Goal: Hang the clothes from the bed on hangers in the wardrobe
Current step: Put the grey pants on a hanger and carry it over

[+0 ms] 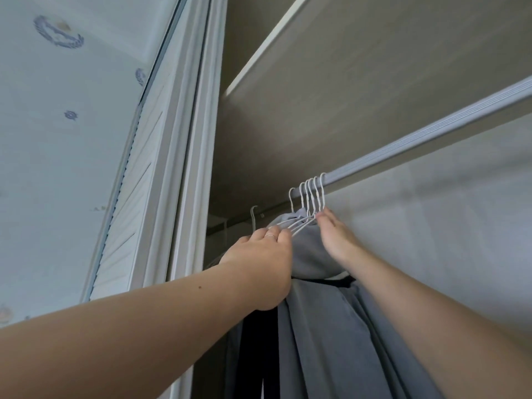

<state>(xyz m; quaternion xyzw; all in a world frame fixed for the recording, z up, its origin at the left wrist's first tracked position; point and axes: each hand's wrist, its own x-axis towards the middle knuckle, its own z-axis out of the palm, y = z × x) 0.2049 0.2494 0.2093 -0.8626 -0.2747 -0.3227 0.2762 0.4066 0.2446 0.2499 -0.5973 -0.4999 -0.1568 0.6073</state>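
From the head camera I look up into the wardrobe point(374, 67), where a grooved rail point(431, 139) runs across under a shelf. Five white wire hangers point(309, 197) hang bunched together on the rail, their hooks side by side. Grey clothes point(316, 326) hang from them, with a dark garment point(259, 341) behind, partly hidden by the arms. My left hand point(264, 266) is closed round the hangers' wire shoulders, fingers curled over them, a ring on one finger. My right hand point(334, 234) pinches the wire necks just below the hooks, fingertips touching them. A lone hook point(253, 214) hangs farther left on the rail.
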